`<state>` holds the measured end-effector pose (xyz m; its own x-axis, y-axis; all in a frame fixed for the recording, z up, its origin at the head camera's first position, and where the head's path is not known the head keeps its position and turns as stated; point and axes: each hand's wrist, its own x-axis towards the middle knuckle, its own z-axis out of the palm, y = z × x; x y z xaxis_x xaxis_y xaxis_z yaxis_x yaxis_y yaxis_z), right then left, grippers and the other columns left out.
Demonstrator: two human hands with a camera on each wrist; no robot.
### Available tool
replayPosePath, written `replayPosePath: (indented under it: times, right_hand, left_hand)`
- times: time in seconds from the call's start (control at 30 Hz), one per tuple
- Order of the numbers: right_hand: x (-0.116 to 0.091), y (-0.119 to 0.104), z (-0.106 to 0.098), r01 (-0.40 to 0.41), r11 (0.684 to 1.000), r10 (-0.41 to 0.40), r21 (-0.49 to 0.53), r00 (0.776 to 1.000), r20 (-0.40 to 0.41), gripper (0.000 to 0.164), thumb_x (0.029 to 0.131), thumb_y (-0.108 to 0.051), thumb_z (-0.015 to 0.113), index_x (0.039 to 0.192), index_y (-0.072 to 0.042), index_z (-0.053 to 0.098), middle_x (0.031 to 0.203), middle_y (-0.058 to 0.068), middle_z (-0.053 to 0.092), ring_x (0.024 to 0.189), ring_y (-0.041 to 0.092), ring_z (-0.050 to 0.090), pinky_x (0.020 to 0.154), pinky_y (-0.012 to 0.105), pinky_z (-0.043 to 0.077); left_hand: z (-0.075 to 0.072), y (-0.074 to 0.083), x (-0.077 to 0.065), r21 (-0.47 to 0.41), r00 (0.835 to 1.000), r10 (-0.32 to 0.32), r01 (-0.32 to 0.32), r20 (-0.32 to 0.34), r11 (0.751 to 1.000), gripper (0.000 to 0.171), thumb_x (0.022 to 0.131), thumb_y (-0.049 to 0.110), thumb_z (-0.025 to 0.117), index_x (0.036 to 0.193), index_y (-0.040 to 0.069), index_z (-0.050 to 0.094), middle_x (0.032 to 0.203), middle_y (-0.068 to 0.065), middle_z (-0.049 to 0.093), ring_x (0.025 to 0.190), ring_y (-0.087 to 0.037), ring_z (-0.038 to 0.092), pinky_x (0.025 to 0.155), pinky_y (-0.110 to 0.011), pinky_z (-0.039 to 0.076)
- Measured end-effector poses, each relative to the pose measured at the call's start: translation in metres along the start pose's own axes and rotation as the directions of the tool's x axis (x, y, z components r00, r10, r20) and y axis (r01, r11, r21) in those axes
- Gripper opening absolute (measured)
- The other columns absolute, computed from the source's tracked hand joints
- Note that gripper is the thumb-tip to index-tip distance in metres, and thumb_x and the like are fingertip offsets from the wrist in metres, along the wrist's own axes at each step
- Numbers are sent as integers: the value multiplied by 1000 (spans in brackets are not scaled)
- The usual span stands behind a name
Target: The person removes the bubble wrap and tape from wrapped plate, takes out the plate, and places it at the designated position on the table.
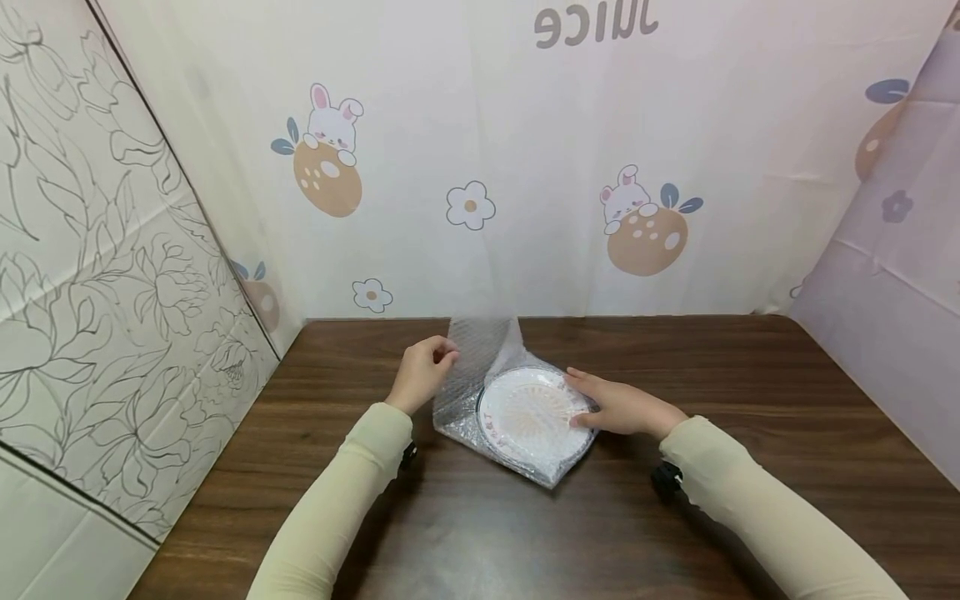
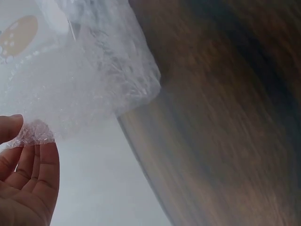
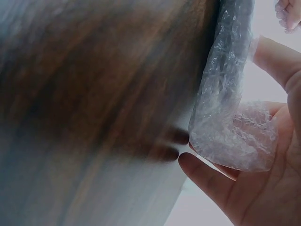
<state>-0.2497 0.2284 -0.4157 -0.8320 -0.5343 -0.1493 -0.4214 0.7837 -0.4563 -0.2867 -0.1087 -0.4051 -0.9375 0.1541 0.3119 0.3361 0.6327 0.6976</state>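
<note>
A round, pale plate (image 1: 525, 417) with a fan-like pattern and red marks lies in clear bubble wrap (image 1: 472, 362) on the table. My left hand (image 1: 423, 371) pinches the raised edge of a loose flap of the wrap, left of the plate. The left wrist view shows the thumb and fingers of that hand (image 2: 33, 183) on the film's edge (image 2: 70, 94). On the plate's right side my right hand (image 1: 622, 406) holds the bundle, thumb on top. From the right wrist, its fingers (image 3: 207, 176) reach round the wrapped edge (image 3: 221, 94), near the tabletop.
The dark wooden table (image 1: 750, 400) extends around the bundle on all sides. A pale curtain (image 1: 555, 133) printed with rabbits and flowers hangs along its back edge. At the left stands a white panel (image 1: 97, 250) with flower line drawings.
</note>
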Motion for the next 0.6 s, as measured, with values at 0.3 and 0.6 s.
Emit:
replayPosePath:
  times: [0.3, 0.6]
  right_hand:
    - [0, -1, 0, -9, 1000, 9, -7, 1000, 6, 81, 94, -40, 64, 155, -2, 25, 163, 18, 18, 146, 41, 28, 114, 59, 29]
    - [1, -2, 0, -13, 1000, 13, -15, 1000, 7, 80, 94, -38, 64, 155, -2, 25, 163, 18, 18, 146, 41, 28, 114, 59, 29]
  left_hand:
    - [0, -13, 10, -11, 997, -79, 79, -15, 997, 12, 95, 18, 65, 101, 8, 69, 89, -7, 71, 76, -16, 62, 68, -28, 50]
    - [1, -22, 12, 36, 991, -132, 133, -37, 990, 22, 93, 19, 68, 106, 2, 62, 97, -11, 67, 87, -23, 61, 76, -36, 52]
